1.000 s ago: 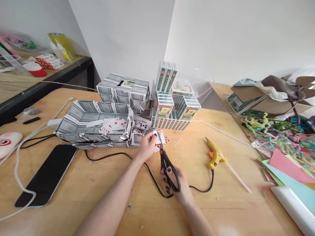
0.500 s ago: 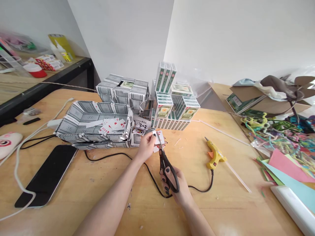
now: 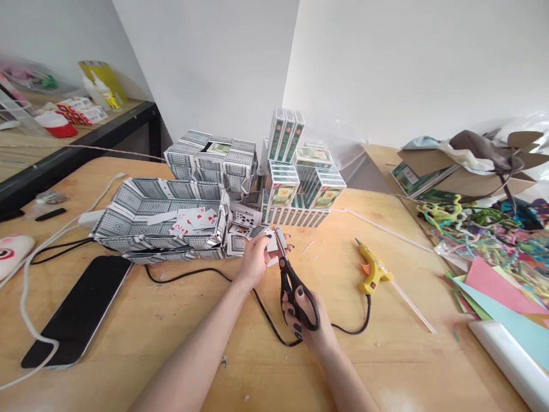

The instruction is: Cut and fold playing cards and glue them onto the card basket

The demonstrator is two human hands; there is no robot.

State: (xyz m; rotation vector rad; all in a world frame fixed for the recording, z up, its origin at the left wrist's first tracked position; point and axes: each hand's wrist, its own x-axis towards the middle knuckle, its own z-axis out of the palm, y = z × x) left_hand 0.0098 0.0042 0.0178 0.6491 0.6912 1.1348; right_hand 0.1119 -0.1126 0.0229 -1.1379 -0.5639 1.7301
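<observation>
Pinched in my left hand (image 3: pixel 256 257) is a white playing card (image 3: pixel 273 242), its fingertips showing past the card's far side. My right hand (image 3: pixel 309 320) grips black-handled scissors (image 3: pixel 295 289) by the loops. The scissor blades lie across the card near its right part; how far they have cut in I cannot tell. Left of my hands stands an open box made of playing cards (image 3: pixel 158 234), with loose cards (image 3: pixel 196 219) lying inside it. More cards (image 3: pixel 244 217) lie on the table between that box and the stacked card packs (image 3: pixel 283 191).
A yellow glue gun (image 3: pixel 372 269) with a glue stick in it lies at right, its black cord passing below my hands. A black phone (image 3: pixel 79 309) lies at left under a white cable. Behind stands another card-covered box (image 3: pixel 214 160). Coloured paper (image 3: pixel 500 286) lies at far right.
The scissors have shifted slightly right and down relative to the card, and their loops look a little wider apart. My left hand's fingers now show beyond the card. The view has shifted slightly.
</observation>
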